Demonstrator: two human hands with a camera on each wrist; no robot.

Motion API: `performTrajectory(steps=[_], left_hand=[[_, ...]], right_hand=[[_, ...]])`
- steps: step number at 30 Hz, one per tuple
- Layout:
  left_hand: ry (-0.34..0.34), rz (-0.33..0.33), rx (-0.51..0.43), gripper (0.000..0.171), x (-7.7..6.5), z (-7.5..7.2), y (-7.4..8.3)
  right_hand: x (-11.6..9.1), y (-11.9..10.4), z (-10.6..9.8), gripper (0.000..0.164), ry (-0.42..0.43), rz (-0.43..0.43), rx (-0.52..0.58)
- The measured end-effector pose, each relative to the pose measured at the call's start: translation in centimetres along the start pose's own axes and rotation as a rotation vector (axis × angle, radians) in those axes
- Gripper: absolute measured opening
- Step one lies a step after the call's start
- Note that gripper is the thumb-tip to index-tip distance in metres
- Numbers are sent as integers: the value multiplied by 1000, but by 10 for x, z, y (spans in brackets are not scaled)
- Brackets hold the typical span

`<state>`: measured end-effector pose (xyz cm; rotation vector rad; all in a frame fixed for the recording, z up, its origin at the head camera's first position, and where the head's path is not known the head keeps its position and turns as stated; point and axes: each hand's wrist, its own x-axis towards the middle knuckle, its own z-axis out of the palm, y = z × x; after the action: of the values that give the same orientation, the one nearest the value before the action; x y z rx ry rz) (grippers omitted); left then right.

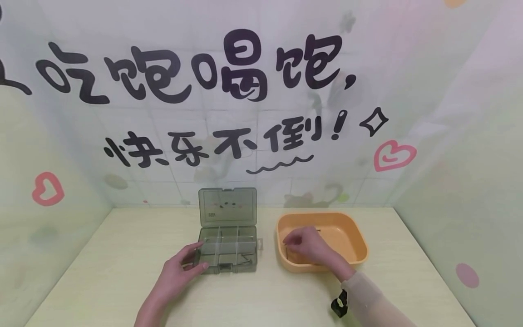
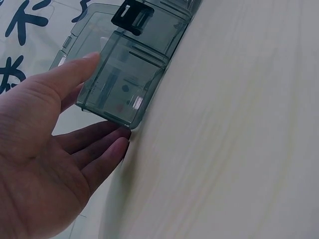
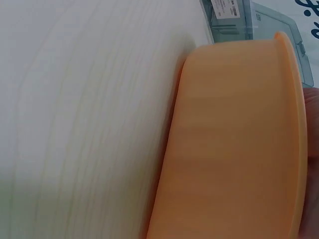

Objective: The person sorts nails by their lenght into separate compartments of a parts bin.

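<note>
A grey see-through compartment box (image 1: pixel 227 247) stands with its lid (image 1: pixel 227 206) raised. My left hand (image 1: pixel 176 274) holds the box by its left side, thumb at the front edge and fingers along the side. In the left wrist view, the left hand's thumb (image 2: pixel 75 74) lies against the box's wall (image 2: pixel 122 89). Several thin dark screws (image 1: pixel 245 259) lie in the front right compartment. My right hand (image 1: pixel 309 245) is inside the orange tray (image 1: pixel 347 262), fingertips pinching a thin dark screw (image 1: pixel 287 253) near the left wall. Another screw (image 1: pixel 318 230) lies farther back in the tray.
Both containers stand on a pale wooden table (image 1: pixel 122 254). A clear latch (image 1: pixel 259 244) sticks out from the box's right side towards the tray. Behind rises a printed wall (image 1: pixel 261 181), with side panels at left and right. A black strap (image 1: pixel 339 304) hangs by the right sleeve.
</note>
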<state>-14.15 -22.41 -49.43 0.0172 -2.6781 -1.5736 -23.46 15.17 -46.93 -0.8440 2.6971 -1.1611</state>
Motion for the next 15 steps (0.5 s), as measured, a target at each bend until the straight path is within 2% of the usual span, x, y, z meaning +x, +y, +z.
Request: performTrajectory(steps=[8, 15], left_hand=[[-10, 0, -3, 63, 0, 0, 0], [-13, -10, 5, 64, 0, -1, 0]], right_hand=[[2, 9, -3, 25, -150, 5, 84], [5, 14, -3, 26, -204, -60, 67]])
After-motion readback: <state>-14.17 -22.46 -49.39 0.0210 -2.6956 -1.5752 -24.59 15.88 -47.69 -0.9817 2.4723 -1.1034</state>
